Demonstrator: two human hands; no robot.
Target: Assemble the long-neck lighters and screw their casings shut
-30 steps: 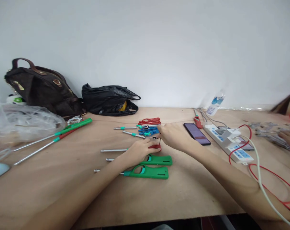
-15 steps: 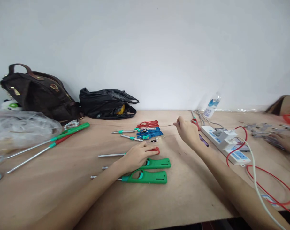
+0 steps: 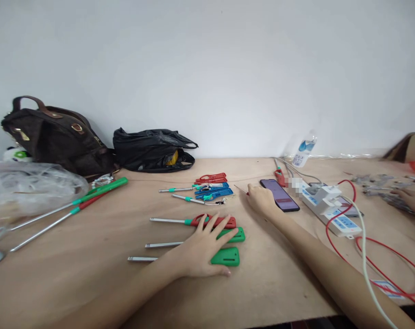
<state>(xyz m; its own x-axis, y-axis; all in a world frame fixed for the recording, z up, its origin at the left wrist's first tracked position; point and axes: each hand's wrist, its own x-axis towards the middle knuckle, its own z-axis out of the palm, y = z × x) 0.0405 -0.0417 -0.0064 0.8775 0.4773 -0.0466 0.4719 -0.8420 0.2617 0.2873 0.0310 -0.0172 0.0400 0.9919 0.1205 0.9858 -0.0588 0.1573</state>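
Left hand point(image 3: 202, 249) lies flat, fingers point(image 3: 218, 223) spread over the three lighters point(image 3: 228, 257); right hand point(image 3: 261, 199) pinches a thin rod point(image 3: 241, 189).

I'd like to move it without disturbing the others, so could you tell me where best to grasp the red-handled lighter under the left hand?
Grip the red-handled lighter by its handle, from above; the thin metal tube points left and offers little hold.

The left hand point(image 3: 202, 249) hides the green lighters' point(image 3: 228, 256) handles; a co-worker's hand point(image 3: 413, 198) is cut off at the right edge
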